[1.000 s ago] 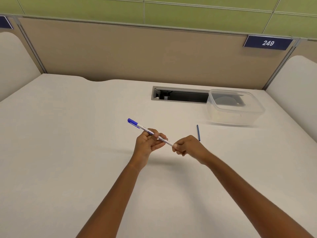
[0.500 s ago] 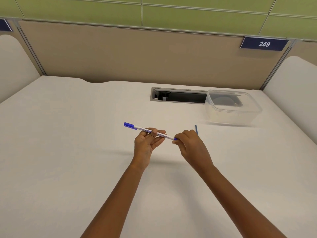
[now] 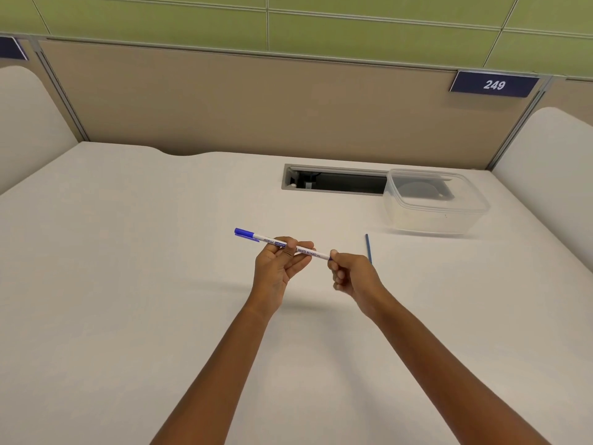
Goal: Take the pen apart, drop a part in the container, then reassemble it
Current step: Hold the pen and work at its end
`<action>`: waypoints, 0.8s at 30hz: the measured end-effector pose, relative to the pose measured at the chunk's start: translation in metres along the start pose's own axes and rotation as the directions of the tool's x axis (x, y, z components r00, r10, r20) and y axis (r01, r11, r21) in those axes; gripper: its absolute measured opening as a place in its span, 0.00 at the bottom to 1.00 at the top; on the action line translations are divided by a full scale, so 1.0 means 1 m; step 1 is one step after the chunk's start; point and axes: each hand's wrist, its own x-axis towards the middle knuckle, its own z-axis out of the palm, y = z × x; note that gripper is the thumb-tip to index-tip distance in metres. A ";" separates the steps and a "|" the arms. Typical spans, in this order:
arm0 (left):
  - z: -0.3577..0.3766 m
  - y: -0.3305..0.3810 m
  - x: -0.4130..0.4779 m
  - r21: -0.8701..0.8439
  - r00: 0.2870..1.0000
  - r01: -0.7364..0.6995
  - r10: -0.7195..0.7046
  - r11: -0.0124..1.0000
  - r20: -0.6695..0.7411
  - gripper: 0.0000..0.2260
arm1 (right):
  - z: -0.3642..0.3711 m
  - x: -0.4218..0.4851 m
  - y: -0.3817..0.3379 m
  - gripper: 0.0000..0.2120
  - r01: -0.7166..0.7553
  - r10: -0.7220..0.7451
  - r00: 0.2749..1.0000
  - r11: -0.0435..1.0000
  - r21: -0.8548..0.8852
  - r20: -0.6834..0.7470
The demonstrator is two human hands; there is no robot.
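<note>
Both hands meet above the middle of the white table [image 3: 128, 284], holding a white pen [image 3: 282, 245] raised off the surface. The left hand [image 3: 276, 268] has its grip clamped on the middle of the barrel, thumb and fingers wrapped around the printed lettering. The pen's blue cap [image 3: 245, 233] sticks out past that hand toward the table's left side, and the barrel slopes slightly down toward the right. The right hand [image 3: 353, 277] has its grip pinched shut on the pen's other end, where a bit of blue shows at the fingertips; what part sits there is too small to tell. A thin blue rod [image 3: 368, 247] lies flat on the table just beyond the right hand, partly hidden by it. The clear plastic container [image 3: 436, 203] stands near the table's far right corner, touching the right end of a rectangular cable slot [image 3: 333, 181] along the far edge. A plate reading 249 [image 3: 494, 84] hangs on the partition behind.
</note>
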 end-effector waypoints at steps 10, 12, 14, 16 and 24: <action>0.003 0.002 -0.004 -0.013 0.996 -0.025 0.024 1.000 -0.084 0.05 | -0.002 -0.008 0.010 0.09 0.387 -0.554 0.832 0.572 -0.723 0.007; 0.002 0.002 -0.005 -0.014 0.995 -0.025 0.024 1.000 -0.094 0.05 | -0.004 -0.009 0.013 0.07 0.437 -0.649 0.753 0.364 -0.823 0.113; 0.003 0.001 -0.006 -0.012 0.996 -0.018 0.017 1.000 -0.091 0.05 | -0.007 -0.008 0.013 0.05 0.469 -0.711 0.675 0.208 -0.858 0.197; 0.004 0.000 -0.007 -0.022 0.997 -0.006 0.005 1.000 -0.078 0.05 | -0.010 -0.010 0.013 0.06 0.485 -0.755 0.607 0.102 -0.869 0.250; 0.002 -0.002 -0.007 -0.011 1.000 0.005 -0.005 1.000 -0.010 0.05 | -0.005 -0.010 0.013 0.14 0.428 -0.539 0.842 0.650 -0.627 0.016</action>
